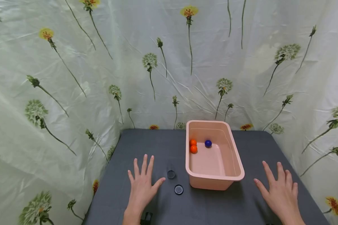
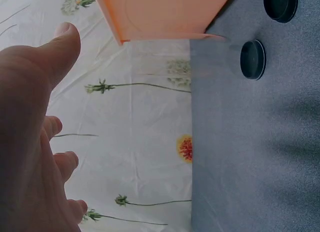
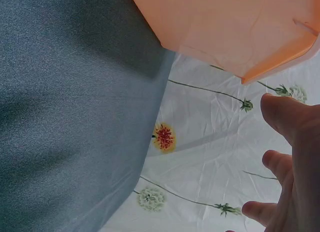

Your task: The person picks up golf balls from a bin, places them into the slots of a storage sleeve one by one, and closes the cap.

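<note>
My left hand (image 1: 143, 187) hovers over the table's left part, fingers spread, holding nothing. Just right of it stands a clear, see-through container (image 1: 170, 168) with a dark base (image 2: 252, 59). A round black lid (image 1: 178, 189) lies on the table in front of that container. Farther right is a pink plastic bin (image 1: 215, 184), with two orange balls (image 1: 193, 149) along its left wall and a dark blue ball (image 1: 208, 143) near its far end. To the bin's right, my right hand (image 1: 283, 193) is raised with fingers apart and nothing in it.
A dark grey cloth (image 1: 152, 140) covers the table. Behind and on both sides hangs a pale curtain (image 1: 124, 62) printed with dandelions. The bin's tall walls rise between the two hands.
</note>
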